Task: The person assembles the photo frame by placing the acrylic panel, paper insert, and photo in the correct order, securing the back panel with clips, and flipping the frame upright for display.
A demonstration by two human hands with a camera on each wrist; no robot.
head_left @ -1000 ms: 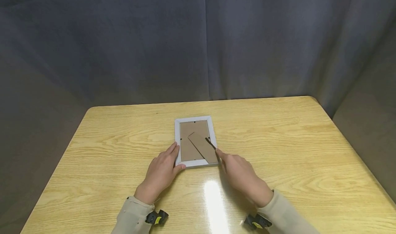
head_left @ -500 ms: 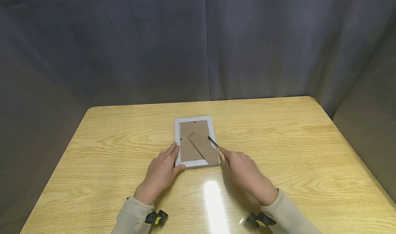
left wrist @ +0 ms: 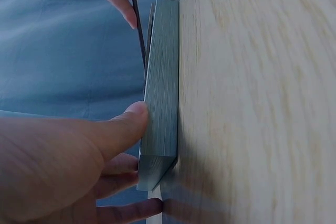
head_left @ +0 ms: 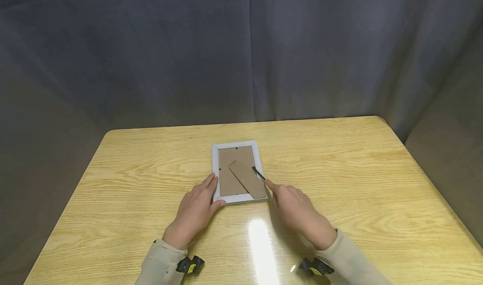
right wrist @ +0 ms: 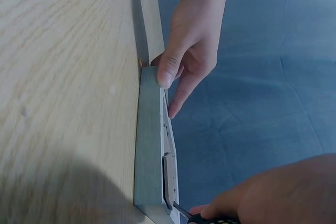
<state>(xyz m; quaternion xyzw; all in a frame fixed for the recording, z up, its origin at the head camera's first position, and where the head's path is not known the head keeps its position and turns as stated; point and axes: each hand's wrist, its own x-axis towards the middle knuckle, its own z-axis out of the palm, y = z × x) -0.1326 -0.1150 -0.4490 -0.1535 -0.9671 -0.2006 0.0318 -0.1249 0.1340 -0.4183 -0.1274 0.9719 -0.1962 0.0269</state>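
Observation:
A picture frame with a pale grey border lies back side up on the table, showing its brown backing board and slanted easel leg. Small dark tabs sit around the board's edge. My left hand grips the near left corner, thumb on the near edge and fingers along the left side. In my right hand is a screwdriver, its dark handle and thin shaft visible in the left wrist view. Its tip rests at the board's right edge, over the tab there.
The wood-grain table extends on both sides of the frame. A dark grey curtain hangs behind it and along its sides. Black wrist straps sit on the sleeves, and a bright light reflection lies on the near tabletop.
The screwdriver tip has shifted slightly right onto the backing board's right edge, then a touch back left. My right hand moved with it. My left hand and the frame stay nearly still.

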